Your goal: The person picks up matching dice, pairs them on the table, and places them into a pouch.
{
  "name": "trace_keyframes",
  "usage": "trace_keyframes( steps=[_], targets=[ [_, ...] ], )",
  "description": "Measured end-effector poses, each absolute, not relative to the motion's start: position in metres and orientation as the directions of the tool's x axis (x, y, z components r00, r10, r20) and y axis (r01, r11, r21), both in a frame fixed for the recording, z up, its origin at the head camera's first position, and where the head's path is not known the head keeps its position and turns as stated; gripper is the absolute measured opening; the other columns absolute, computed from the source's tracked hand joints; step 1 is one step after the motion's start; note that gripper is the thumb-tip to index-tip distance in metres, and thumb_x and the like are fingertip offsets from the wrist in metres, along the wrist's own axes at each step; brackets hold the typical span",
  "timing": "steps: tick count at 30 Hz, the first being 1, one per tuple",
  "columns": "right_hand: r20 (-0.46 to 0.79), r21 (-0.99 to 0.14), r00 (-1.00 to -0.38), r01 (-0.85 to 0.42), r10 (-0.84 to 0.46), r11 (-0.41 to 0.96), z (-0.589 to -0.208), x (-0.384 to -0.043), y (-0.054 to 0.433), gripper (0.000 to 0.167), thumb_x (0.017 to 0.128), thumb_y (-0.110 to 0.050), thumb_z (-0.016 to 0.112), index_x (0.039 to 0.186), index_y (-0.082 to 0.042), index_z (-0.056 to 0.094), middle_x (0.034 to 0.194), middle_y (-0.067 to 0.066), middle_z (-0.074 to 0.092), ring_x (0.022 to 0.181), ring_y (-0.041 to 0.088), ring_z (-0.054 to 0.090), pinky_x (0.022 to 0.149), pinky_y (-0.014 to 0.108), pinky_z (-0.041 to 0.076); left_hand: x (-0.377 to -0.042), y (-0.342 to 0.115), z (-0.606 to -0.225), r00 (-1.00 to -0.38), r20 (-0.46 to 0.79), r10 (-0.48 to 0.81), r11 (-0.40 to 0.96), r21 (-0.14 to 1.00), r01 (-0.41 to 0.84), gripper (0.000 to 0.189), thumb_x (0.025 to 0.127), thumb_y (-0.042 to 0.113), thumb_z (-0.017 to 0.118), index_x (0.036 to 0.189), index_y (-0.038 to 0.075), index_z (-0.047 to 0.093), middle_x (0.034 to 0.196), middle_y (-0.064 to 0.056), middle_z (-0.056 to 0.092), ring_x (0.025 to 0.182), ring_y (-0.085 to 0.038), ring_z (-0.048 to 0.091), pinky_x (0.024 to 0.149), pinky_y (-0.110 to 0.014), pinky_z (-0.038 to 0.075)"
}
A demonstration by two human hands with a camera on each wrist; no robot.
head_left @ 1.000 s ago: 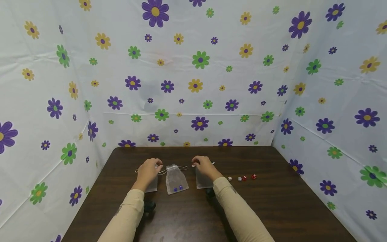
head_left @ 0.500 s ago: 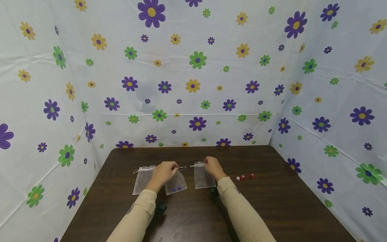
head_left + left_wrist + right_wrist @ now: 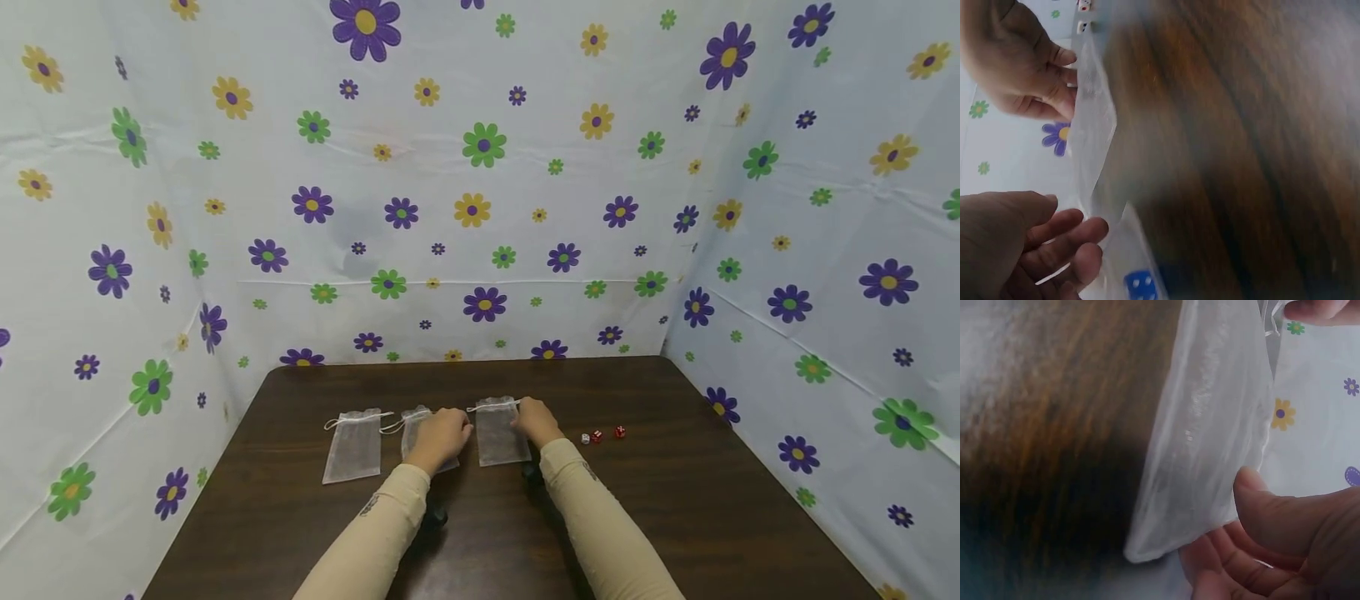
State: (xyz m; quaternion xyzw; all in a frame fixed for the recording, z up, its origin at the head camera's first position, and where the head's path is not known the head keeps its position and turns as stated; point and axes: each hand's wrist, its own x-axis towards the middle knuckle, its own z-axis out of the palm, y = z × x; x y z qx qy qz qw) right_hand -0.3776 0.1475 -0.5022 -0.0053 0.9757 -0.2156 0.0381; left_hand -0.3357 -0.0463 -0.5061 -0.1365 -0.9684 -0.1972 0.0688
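Note:
Three white sheer drawstring bags lie in a row on the dark wooden table in the head view. At the right bag (image 3: 498,435), my right hand (image 3: 538,423) pinches the side edge, thumb above and fingers beneath in the right wrist view. My left hand (image 3: 441,435) reaches over the middle bag (image 3: 414,425), its fingers loosely bent and holding nothing; it partly hides that bag. A blue die (image 3: 1140,284) with white pips shows inside the middle bag in the left wrist view. The left bag (image 3: 354,446) lies flat, untouched.
Right of my right hand are a white die (image 3: 585,438), a red die (image 3: 597,436) and another red die (image 3: 620,432) on the table (image 3: 697,500). White flowered cloth (image 3: 480,225) stands behind the table and on both sides.
My left hand has moved right, from the left bag across the middle bag towards the right one. My right hand has shifted from the right bag's top to its right edge.

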Motion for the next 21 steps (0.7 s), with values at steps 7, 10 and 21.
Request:
trace_keyframes(
  steps=[7, 10, 21],
  targets=[
    [-0.075, -0.478, -0.992, -0.051, -0.099, 0.877, -0.507, -0.380, 0.151, 0.046, 0.090, -0.006, 0.075, 0.060, -0.012, 0.040, 0.061, 0.001, 0.034, 0.057, 0.017, 0.036, 0.054, 0.033, 0.032, -0.338, -0.037, -0.510, -0.978, 0.123, 0.169, 0.875, 0.438, 0.206, 0.019, 0.100, 0.020, 0.064, 0.089, 0.010, 0.075, 0.074, -0.002, 0.067, 0.060, -0.017, 0.059, 0.055, -0.037, 0.049],
    [-0.059, -0.506, -0.990, -0.079, -0.126, 0.859, -0.507, -0.381, 0.153, 0.045, 0.089, -0.003, 0.074, 0.060, -0.012, 0.040, 0.062, -0.001, 0.036, 0.058, 0.016, 0.036, 0.055, 0.031, 0.032, -0.338, -0.037, -0.509, -0.985, 0.088, 0.146, 0.863, 0.476, 0.170, 0.020, 0.101, 0.022, 0.063, 0.088, 0.010, 0.074, 0.068, -0.001, 0.060, 0.056, -0.016, 0.054, 0.053, -0.035, 0.045],
    [0.016, -0.631, -0.982, -0.157, -0.190, 0.760, -0.494, -0.382, 0.156, 0.012, 0.090, 0.002, 0.071, 0.079, 0.001, 0.067, 0.082, 0.007, 0.062, 0.076, 0.019, 0.055, 0.071, 0.034, 0.049, -0.343, -0.044, -0.507, -0.988, 0.087, 0.128, 0.764, 0.627, 0.154, 0.027, 0.100, 0.027, 0.065, 0.089, 0.004, 0.073, 0.078, -0.007, 0.067, 0.067, -0.020, 0.059, 0.061, -0.039, 0.047]
  ],
)
